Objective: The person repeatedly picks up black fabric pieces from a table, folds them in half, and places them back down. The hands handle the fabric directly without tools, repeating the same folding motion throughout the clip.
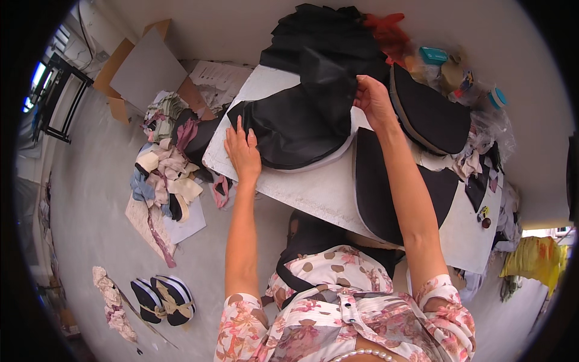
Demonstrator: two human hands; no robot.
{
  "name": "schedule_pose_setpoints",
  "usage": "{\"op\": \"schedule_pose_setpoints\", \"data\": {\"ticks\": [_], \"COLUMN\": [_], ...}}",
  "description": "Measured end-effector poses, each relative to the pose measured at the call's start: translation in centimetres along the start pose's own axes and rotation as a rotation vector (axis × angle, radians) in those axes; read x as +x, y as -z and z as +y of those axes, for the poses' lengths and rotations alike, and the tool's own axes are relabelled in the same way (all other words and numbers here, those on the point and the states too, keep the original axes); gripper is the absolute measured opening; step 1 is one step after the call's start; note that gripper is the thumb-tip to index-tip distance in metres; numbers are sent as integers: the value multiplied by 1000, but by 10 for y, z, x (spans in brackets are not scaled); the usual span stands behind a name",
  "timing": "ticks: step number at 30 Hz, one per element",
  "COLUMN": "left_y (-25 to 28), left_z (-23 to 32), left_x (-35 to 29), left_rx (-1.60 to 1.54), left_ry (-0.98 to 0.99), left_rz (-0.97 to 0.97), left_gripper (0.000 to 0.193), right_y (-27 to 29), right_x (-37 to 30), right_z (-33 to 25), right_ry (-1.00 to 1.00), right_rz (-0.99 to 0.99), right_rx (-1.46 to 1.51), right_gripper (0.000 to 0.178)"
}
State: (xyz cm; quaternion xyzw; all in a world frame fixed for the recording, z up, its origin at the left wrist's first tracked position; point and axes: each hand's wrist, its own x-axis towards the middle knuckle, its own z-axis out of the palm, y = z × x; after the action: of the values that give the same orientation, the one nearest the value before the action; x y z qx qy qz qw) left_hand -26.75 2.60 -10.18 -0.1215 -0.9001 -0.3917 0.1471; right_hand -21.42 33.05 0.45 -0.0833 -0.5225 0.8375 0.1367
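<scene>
A black leather-like sheet (301, 123) lies draped over a half-round piece with a pale edge (329, 158) on the white tabletop (301, 190). Flat against the sheet's left edge rests my left hand (243, 152), its fingers stretched out. At the upper right, my right hand (374, 101) is closed on the sheet's edge and holds it between thumb and fingers. Under my right forearm lies a half-round black padded piece (383, 187), partly hidden by the arm. Another such black piece (431, 111) sits to the right of my right hand.
A pile of black sheets (325, 36) is stacked at the far end, beside red cloth (389, 36). Plastic bags and a teal box (433, 55) crowd the far right. Fabric scraps (169, 169), slippers (172, 300) and a cardboard box (151, 69) are on the floor at left.
</scene>
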Motion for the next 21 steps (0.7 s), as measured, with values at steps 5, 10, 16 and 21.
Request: {"op": "schedule_pose_setpoints", "data": {"ticks": [5,10,16,21], "left_y": [-9,0,57,62], "left_z": [-2,-16,125,201], "left_x": [3,6,-2,-19], "left_rx": [39,40,-602,-1396], "left_ry": [-44,-55,-92,-70], "left_rz": [6,-36,103,-666], "left_gripper": [51,51,33,69], "right_y": [99,106,79,-14], "right_x": [19,-15,-66,-136], "right_z": [-46,-105,-128,-113], "right_ry": [132,242,457,750], "right_rz": [116,-391,-85,-264], "right_rx": [426,643,-25,-1275], "right_gripper": [16,28,21,15]}}
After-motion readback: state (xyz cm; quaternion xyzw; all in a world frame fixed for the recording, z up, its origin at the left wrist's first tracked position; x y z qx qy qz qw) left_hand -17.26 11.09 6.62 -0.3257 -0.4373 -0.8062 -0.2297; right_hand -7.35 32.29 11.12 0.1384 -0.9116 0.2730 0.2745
